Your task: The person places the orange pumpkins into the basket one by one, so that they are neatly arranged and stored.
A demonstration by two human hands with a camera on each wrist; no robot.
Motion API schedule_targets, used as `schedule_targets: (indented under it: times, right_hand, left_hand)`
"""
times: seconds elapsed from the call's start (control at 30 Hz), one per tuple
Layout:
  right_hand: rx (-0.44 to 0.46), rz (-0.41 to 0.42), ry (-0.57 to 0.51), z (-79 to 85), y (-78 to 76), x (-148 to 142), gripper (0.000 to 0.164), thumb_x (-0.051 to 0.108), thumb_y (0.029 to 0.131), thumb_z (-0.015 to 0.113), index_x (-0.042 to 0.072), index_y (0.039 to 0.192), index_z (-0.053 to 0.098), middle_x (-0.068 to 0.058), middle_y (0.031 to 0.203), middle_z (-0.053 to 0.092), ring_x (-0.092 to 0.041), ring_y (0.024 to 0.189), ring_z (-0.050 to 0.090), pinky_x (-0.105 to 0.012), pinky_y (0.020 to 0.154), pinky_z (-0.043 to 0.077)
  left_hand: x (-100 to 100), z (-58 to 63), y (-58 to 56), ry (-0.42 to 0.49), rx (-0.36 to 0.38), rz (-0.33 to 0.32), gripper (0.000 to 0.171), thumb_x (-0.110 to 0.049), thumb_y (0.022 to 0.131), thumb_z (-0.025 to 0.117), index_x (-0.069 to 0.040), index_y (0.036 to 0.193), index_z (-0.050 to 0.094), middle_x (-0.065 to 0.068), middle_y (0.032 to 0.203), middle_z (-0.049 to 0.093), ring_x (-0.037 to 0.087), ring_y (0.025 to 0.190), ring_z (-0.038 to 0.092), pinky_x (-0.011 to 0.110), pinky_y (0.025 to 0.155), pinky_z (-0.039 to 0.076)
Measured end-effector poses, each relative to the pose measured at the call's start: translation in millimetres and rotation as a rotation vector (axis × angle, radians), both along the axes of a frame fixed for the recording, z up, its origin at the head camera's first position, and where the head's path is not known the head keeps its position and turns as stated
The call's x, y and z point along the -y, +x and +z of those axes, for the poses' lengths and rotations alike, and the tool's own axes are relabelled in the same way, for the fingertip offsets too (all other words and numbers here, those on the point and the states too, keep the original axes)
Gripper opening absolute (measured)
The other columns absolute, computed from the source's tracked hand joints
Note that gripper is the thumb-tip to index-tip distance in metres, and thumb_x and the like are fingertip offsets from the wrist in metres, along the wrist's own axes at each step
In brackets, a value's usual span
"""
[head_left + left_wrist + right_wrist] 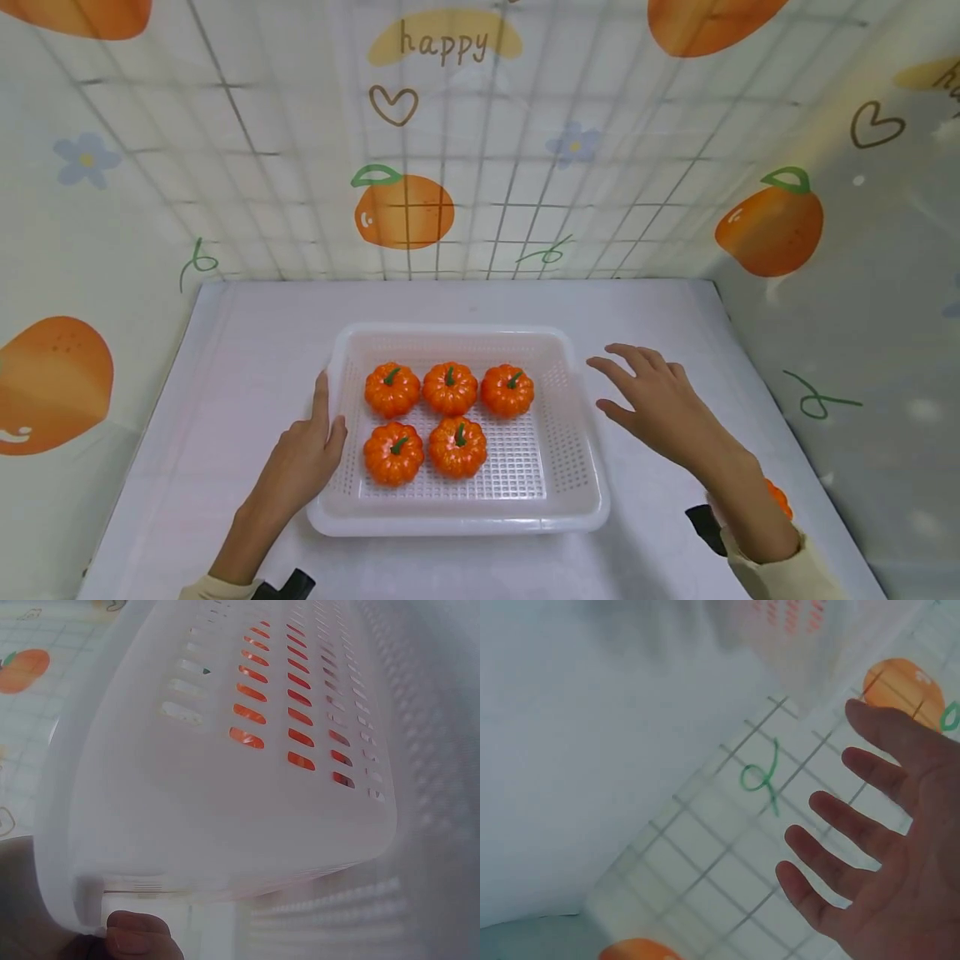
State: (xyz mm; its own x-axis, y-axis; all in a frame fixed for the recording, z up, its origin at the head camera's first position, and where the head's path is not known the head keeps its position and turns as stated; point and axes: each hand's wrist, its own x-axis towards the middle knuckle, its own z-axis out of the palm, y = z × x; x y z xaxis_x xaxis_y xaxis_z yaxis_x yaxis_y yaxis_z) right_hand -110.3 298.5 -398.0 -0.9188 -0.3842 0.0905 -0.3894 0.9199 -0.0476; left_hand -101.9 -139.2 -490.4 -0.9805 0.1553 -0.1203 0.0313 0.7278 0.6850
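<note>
A white plastic basket with perforated walls stands on the table, holding several small orange pumpkins with green stems in two rows. My left hand grips the basket's left rim, index finger stretched along it and thumb over the edge; its other fingers are hidden from above. In the left wrist view, a fingertip shows under the rim, and orange appears through the slots in the basket wall. Off the basket's right side, my right hand hovers with spread fingers, holding nothing, its palm visible in the right wrist view.
Partly hidden behind the right forearm is another orange object on the white table. Curtain-like sheets printed with oranges and grid lines rise behind the table and at both sides.
</note>
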Motion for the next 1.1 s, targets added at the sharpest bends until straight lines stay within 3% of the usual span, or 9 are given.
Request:
schedule_targets:
  times: [0.3, 0.47, 0.67, 0.9, 1.1]
  right_hand:
    - [-0.017, -0.135, -0.049, -14.5, 22.1, -42.1, 0.062, 0.016, 0.083, 0.08, 0.013, 0.138, 0.053, -0.024, 0.135, 0.049, -0.051, 0.118, 0.044, -0.07, 0.084, 0.04]
    - [0.099, -0.29, -0.073, -21.7, 35.0, -65.7, 0.069, 0.018, 0.084, 0.079, 0.011, 0.144, 0.045, -0.03, 0.138, 0.042, -0.058, 0.118, 0.038, -0.079, 0.086, 0.033]
    - [0.258, -0.464, -0.085, -32.5, 52.7, -94.0, 0.081, 0.031, 0.085, 0.078, 0.006, 0.149, 0.037, -0.037, 0.14, 0.031, -0.065, 0.116, 0.03, -0.084, 0.084, 0.029]
    - [0.377, -0.601, -0.095, -40.6, 69.2, -121.1, 0.096, 0.05, 0.083, 0.076, 0.003, 0.151, 0.028, -0.041, 0.138, 0.023, -0.068, 0.112, 0.028, -0.089, 0.083, 0.024]
    - [0.558, -0.737, -0.125, -50.1, 77.1, -135.2, 0.106, 0.051, 0.082, 0.076, -0.001, 0.153, 0.017, -0.045, 0.139, 0.01, -0.069, 0.112, 0.026, -0.084, 0.085, 0.033]
  left_hand:
    - [0.1, -0.7, 0.7, 0.001, 0.015, 0.0, 0.075, -0.02, 0.103, 0.046, -0.009, 0.16, -0.001, 0.02, 0.088, 0.066, 0.018, 0.052, 0.065, 0.029, 0.044, 0.055]
    - [0.3, -0.9, 0.7, 0.0, 0.015, 0.002, 0.075, -0.02, 0.104, 0.047, -0.01, 0.16, -0.002, 0.018, 0.087, 0.066, 0.017, 0.052, 0.065, 0.029, 0.044, 0.055]
    - [-0.5, -0.1, 0.5, -0.001, 0.013, 0.001, 0.076, -0.021, 0.104, 0.046, -0.01, 0.16, -0.002, 0.017, 0.085, 0.066, 0.017, 0.052, 0.065, 0.029, 0.044, 0.055]
    - [-1.0, 0.8, 1.4, -0.007, 0.023, 0.003, 0.076, -0.02, 0.103, 0.047, -0.011, 0.16, -0.003, 0.017, 0.085, 0.066, 0.018, 0.053, 0.066, 0.029, 0.044, 0.055]
    - [-0.8, -0.5, 1.4, -0.006, 0.028, 0.001, 0.077, -0.021, 0.103, 0.047, -0.012, 0.16, -0.004, 0.015, 0.082, 0.065, 0.017, 0.052, 0.065, 0.029, 0.044, 0.055]
